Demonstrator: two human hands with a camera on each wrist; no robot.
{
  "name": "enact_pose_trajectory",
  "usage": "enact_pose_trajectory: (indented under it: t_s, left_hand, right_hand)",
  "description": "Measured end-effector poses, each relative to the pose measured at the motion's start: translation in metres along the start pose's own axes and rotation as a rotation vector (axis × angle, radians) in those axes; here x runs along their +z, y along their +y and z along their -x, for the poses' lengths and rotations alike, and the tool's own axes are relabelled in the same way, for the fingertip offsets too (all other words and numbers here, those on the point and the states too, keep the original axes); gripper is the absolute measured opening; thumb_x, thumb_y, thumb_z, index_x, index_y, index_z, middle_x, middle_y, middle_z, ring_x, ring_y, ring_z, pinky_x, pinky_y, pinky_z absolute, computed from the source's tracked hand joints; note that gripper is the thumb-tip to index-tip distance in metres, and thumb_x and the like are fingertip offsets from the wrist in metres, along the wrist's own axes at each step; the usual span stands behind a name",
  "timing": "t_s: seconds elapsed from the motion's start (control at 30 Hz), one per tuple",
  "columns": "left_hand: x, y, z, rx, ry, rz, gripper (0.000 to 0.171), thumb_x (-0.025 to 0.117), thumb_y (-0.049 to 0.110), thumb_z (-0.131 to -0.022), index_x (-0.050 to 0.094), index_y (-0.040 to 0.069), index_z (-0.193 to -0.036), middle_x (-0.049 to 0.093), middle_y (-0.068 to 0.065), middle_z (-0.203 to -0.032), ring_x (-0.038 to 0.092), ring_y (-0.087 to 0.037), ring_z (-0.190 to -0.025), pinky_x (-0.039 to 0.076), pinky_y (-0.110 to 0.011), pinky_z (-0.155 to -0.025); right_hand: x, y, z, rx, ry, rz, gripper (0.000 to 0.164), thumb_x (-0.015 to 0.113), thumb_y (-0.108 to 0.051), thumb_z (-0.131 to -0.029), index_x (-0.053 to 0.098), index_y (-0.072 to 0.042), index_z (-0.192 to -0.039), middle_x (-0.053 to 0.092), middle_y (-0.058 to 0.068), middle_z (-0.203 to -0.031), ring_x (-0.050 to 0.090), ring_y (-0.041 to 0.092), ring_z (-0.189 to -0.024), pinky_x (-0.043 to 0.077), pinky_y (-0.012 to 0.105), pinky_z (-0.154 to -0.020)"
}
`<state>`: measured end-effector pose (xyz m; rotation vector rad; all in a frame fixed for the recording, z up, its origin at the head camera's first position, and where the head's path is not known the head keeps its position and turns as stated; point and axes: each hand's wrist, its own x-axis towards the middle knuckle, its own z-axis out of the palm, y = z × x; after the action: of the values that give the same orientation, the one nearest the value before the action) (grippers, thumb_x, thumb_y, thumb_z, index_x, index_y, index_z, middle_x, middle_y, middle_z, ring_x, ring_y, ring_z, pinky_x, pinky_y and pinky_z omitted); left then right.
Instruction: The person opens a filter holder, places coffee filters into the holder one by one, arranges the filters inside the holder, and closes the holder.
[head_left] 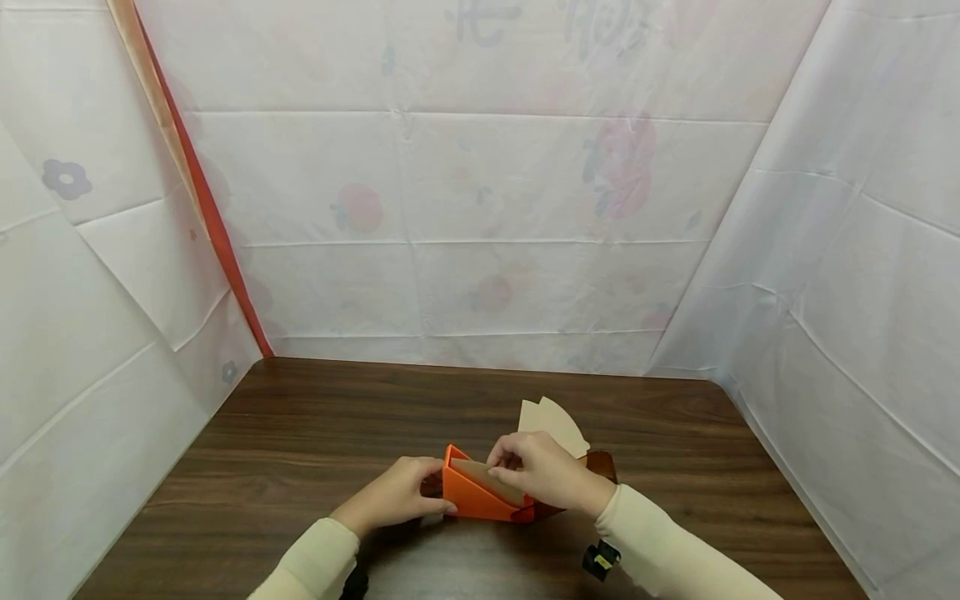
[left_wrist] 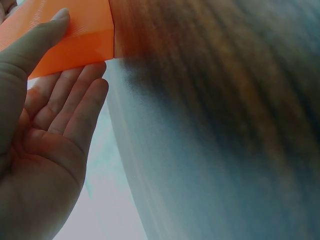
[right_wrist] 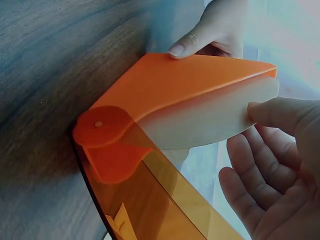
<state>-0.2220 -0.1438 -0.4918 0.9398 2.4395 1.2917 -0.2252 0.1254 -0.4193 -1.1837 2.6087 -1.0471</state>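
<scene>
An orange filter-paper holder (head_left: 472,497) with a hinged, see-through amber lid (right_wrist: 150,205) rests on the table, its lid swung open to the right. My left hand (head_left: 397,493) steadies the holder's left end, thumb on the front face and fingers at the end wall. A tan coffee filter paper (right_wrist: 200,120) stands partly inside the holder, its curved edge sticking out. With thumb and fingertips, my right hand (head_left: 547,468) pinches that edge. Whether it is one sheet or a stack, I cannot tell. More tan filter papers (head_left: 557,423) fan out behind the right hand, partly hidden by it.
The dark wood-grain table (head_left: 337,417) stretches around the holder. White printed sheeting (head_left: 480,292) encloses it at the back and both sides. A black device (head_left: 600,560) hangs beneath the right wrist.
</scene>
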Motion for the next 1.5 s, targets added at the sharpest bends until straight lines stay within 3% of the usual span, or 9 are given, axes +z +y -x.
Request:
enact_pose_trajectory:
  t_s: [0.23,0.63,1.17,1.5]
  left_hand:
    - [-0.0004,0.0004,0.0006,-0.003,0.0,-0.006,0.036,0.078,0.03,-0.09,0.067,0.015,-0.121,0.069,0.011,-0.109,0.067,-0.006,-0.098,0.056,-0.026,-0.084]
    - [-0.0004,0.001,0.0004,-0.012,-0.004,-0.012,0.036,0.078,0.03,-0.09,0.067,0.015,-0.121,0.069,0.011,-0.109,0.067,-0.006,-0.097,0.055,-0.025,-0.084]
    - [-0.0011,0.0002,0.0001,0.013,-0.004,-0.018,0.036,0.077,0.031,-0.09,0.067,0.015,-0.12,0.069,0.009,-0.109,0.067,-0.006,-0.097,0.055,-0.024,-0.084]
    - [-0.0018,0.0019,-0.0002,0.022,0.006,-0.02,0.037,0.078,0.031,-0.09,0.067,0.014,-0.121,0.069,0.007,-0.111,0.067,-0.008,-0.098,0.055,-0.026,-0.085]
  right_hand:
    - [0.006,-0.0007,0.0001,0.047,-0.032,-0.029,0.0,0.072,-0.016,-0.095,0.072,-0.016,-0.096,0.063,-0.015,-0.083,0.058,0.001,-0.075,0.053,0.02,-0.069]
    - [0.009,0.0003,0.0,0.067,-0.046,-0.061,0.012,0.07,-0.024,-0.097,0.071,-0.012,-0.097,0.063,-0.014,-0.083,0.058,0.001,-0.075,0.054,0.02,-0.07]
    - [0.0103,0.0034,-0.0006,0.067,-0.031,-0.05,0.002,0.072,-0.016,-0.095,0.07,-0.017,-0.096,0.063,-0.015,-0.082,0.059,0.001,-0.075,0.054,0.02,-0.069]
    - [0.0081,0.005,-0.0007,0.067,-0.014,-0.044,0.008,0.074,-0.017,-0.093,0.069,-0.018,-0.098,0.062,-0.014,-0.084,0.059,0.003,-0.075,0.054,0.021,-0.07]
